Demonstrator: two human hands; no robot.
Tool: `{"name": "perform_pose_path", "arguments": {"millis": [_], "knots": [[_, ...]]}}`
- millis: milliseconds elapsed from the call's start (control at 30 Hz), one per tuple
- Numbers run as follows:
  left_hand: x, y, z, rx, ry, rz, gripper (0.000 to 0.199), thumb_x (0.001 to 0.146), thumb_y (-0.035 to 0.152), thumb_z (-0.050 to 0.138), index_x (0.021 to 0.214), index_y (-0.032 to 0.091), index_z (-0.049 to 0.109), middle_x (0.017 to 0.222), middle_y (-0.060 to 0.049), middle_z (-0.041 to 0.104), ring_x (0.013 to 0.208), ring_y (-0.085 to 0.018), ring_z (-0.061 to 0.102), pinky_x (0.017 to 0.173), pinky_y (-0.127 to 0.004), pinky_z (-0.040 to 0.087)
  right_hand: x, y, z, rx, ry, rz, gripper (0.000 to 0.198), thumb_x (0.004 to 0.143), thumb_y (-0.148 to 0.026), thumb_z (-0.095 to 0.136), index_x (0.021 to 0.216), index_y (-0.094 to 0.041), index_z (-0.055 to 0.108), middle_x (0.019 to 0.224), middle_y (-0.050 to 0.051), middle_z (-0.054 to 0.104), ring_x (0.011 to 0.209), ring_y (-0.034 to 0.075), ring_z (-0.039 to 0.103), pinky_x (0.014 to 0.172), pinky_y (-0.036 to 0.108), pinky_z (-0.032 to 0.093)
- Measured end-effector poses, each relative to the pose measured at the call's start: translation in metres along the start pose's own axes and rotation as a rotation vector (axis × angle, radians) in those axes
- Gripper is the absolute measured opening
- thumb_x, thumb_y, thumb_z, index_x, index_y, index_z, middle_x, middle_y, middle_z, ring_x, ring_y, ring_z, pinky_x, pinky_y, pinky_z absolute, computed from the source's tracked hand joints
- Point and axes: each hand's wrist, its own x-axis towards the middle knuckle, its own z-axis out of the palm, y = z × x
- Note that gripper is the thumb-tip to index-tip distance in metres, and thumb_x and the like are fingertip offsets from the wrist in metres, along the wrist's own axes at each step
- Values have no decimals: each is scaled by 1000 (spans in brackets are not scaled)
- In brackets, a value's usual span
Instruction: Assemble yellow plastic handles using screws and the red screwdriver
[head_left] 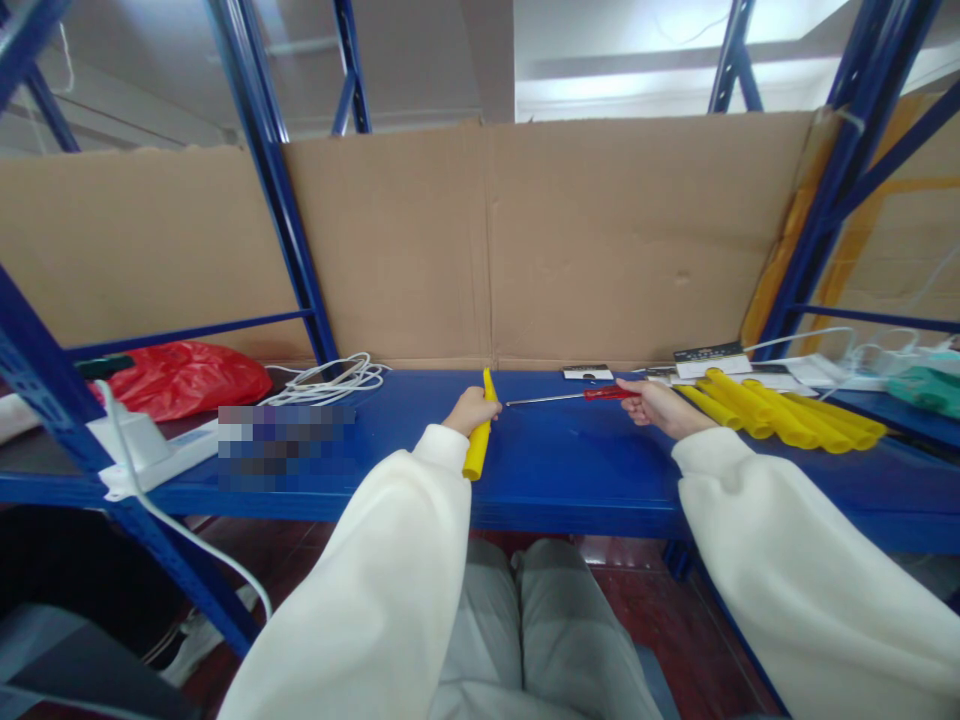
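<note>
My left hand [472,411] is closed around a yellow tube [478,452], which stands out above and below my fingers over the blue shelf. In my right hand [654,408] is a screwdriver [604,393] with a red handle, gripped near the handle's end. Its long metal shaft points left, and the tip is close to the yellow tube beside my left fingers; whether it touches, I cannot tell. Just right of my right hand lie several more yellow tubes [780,415], side by side.
Coiled white cable [330,378], a red plastic bag [195,380] and a white power strip [165,455] lie on the left. Black-and-white boxes [709,357] and a green object [926,388] are at right. Cardboard [390,240] and blue posts [281,200] bound the shelf.
</note>
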Motion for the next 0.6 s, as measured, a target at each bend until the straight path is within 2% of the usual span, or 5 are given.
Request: {"name": "perform_pose_path", "arguments": {"millis": [167,333,433,600], "knots": [[-3,2,0,2,-7,0,9,82,2,59,82,8,64,54,4,54,40,-9,47,46,-21,39,3,7,-3,-91,42,-87,27,94,-33,64,75,-20,50,53,-4,49,40,6,36,36,18,24],[-6,3,0,-10,-16,-2,10,82,1,58,87,7,65,53,5,54,39,-9,48,46,-22,40,11,16,-5,-512,79,-270,22,78,-27,79,73,-19,59,61,-2,58,52,10,48,45,20,35],[-6,3,0,-21,-24,-4,11,82,1,58,88,7,65,52,5,54,39,-9,48,46,-22,40,21,22,-7,-702,76,-400,20,73,-20,80,70,-20,60,61,-3,60,59,12,53,55,22,42],[-4,2,0,-19,-28,-6,13,81,2,59,90,8,65,53,5,55,39,-10,50,48,-22,43,31,28,-14,-807,113,-408,20,71,-14,78,75,-22,60,64,-3,62,65,16,59,67,27,47]]}}
